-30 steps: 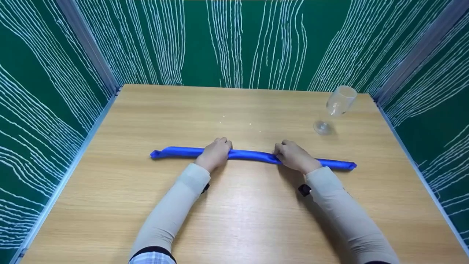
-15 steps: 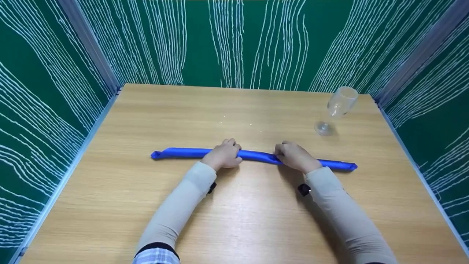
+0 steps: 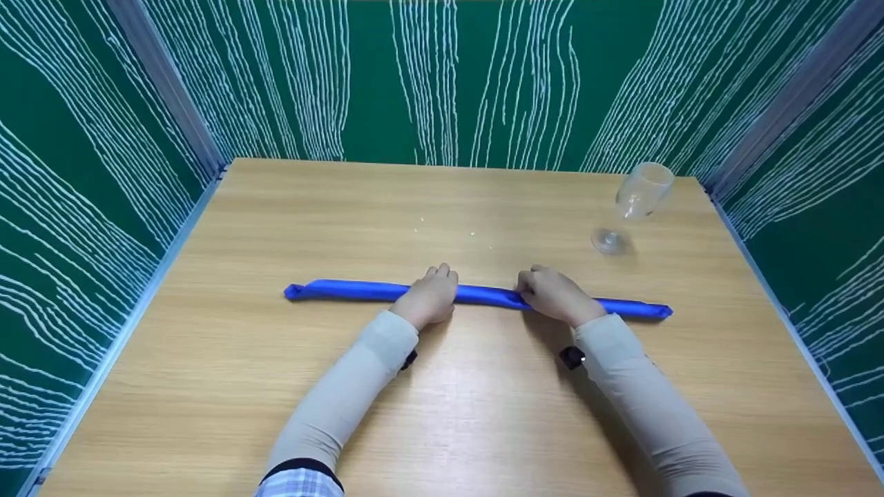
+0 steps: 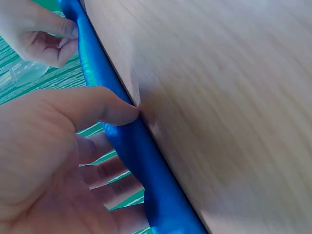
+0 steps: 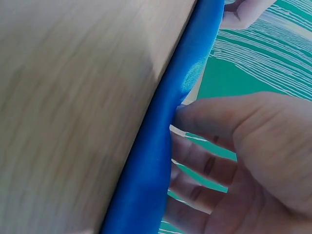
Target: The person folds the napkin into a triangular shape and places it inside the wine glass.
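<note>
A shiny blue cloth (image 3: pixel 352 290), rolled into a long thin tube, lies left to right across the wooden table (image 3: pixel 318 221). Its two ends show small folded tips. Left of its middle, my left hand (image 3: pixel 429 295) grips the roll; in the left wrist view the thumb (image 4: pixel 119 113) lies over it and the other fingers pass partly behind. Farther right, my right hand (image 3: pixel 554 295) pinches the same roll. In the right wrist view the thumb (image 5: pixel 202 114) dents the cloth, with the fingertips hidden against or under it.
A stemmed glass (image 3: pixel 642 195) stands upright at the table's back right, beyond my right hand. Tiny pale specks (image 3: pixel 472 234) lie behind the roll. Green walls (image 3: pixel 387 90) with white wavy lines enclose the table's back and sides.
My left hand has slid right along the roll, closer to the right hand. The right hand, the cloth and the glass have stayed in place.
</note>
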Demonstrator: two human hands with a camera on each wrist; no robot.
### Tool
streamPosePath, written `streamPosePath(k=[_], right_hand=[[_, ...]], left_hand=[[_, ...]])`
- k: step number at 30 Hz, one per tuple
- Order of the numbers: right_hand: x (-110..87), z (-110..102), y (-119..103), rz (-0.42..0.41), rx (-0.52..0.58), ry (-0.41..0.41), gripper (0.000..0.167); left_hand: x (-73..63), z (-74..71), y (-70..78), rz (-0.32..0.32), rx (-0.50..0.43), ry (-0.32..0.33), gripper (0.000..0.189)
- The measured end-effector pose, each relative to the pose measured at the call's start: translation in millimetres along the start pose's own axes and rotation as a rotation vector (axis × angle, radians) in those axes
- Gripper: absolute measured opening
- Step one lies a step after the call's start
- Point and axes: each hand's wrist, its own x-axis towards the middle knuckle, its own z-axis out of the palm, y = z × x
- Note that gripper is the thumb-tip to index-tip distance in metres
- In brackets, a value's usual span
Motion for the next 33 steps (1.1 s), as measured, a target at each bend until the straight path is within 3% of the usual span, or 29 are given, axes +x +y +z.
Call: streamPosePath(k=[6,12,17,22,33], right_hand=[[-1.8,0,-1,-0.008,-0.017,0.003,0.007],[-3.5,-3,-5,0.032,0.026,-0.061,0.014],[-6.9,-5,-11,0.071,0.041,-0.137,0.038],[-6.4,-2,-20,0.037,-0.020,-0.136,0.054],[11.3,11,-35,0.021,-0.043,-0.108,0.041]], left_hand=[[-1.9,0.3,-0.6,0.025,-0.025,0.014,0.053],[-3.7,3.7,-1.8,0.036,-0.016,0.024,0.051],[-3.7,4.7,-1.7,0.031,-0.038,0.038,0.047],[-3.8,3.9,-1.7,0.028,-0.057,0.037,0.042],[-4.9,6.6,-3.0,0.038,-0.077,0.048,0.040]])
